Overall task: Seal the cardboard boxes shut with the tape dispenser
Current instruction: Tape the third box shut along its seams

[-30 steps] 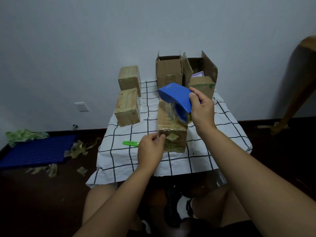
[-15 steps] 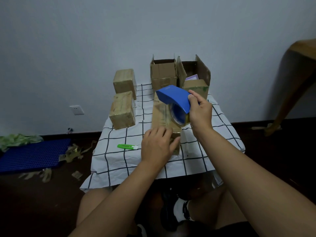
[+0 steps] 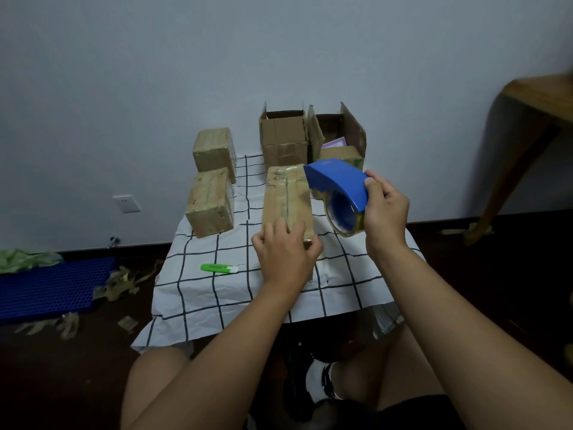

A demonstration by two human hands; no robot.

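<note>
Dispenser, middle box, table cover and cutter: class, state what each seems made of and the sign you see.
Dispenser: smooth blue plastic, likely; even colour, moulded curve.
Middle box: brown cardboard under glossy clear tape; the strip glints.
Table cover: creased white sheet with black grid, paper or thin cloth; unclear which.
Cutter: bright green plastic, apparently.

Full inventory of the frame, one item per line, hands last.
closed taped boxes: 3, brown, two table left, one centre
open boxes: 2, brown, table back
tape dispenser: 1, blue, held right of centre box
utility knife: 1, green, table front left
tablecloth: 1, white with black grid
mat: 1, blue, floor left
tape scraps: several, floor left
wall socket: 1, white
wooden furniture: 1, right edge
left hand: presses centre box
right hand: grips dispenser
</note>
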